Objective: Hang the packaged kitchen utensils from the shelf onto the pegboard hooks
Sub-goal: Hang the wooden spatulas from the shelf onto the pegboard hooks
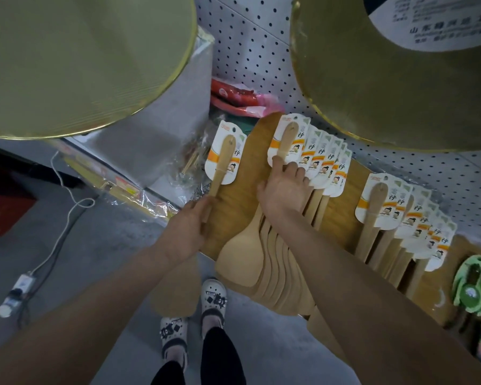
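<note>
Both hands are down at the shelf: my left hand (190, 226) grips the handle of a single carded wooden spatula (223, 162), while my right hand (282, 187) presses spread fingers on the fanned spatula stack (314, 162) beside it. Another stack (406, 215) lies further right, and the pegboard (250, 51) rises beyond my fingertips, seemingly behind two gold discs (81, 65).

The right hand (282, 190) covers the middle spatulas' (264, 262) handles; the label (439, 20) is blurred and edge-cropped.
</note>
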Motion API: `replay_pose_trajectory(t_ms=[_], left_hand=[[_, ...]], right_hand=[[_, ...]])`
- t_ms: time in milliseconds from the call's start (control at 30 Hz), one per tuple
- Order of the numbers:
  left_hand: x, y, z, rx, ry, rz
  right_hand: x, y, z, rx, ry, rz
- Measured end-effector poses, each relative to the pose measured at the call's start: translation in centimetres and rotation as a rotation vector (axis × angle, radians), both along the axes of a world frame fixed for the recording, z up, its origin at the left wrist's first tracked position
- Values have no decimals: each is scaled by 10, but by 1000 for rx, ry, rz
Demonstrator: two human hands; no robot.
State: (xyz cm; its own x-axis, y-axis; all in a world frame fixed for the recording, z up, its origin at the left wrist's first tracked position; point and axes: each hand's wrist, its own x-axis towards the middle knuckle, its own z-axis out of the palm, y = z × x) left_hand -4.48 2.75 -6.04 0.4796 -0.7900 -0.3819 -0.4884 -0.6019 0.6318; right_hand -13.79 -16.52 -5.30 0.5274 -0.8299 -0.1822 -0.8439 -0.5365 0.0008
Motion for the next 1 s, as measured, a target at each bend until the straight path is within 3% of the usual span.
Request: replay_pose_trajectory(t_ms=[133,267,400,567,1000], left_hand=[[-2,2,6,-60,22,36],[-5,9,17,-50,161,82],[-13,22,33,-135,262,84],[-28,46,69,-238,237,51],[-100,140,170,-389,155,-175]], right_hand=[[-7,0,8,108,-152,-61],[-25,9,22,235,-400,-84],[-50,25,44,299,-473,-109],[-87,56,84,343,-587,-109],[-212,183,217,199,-1003,-259]])
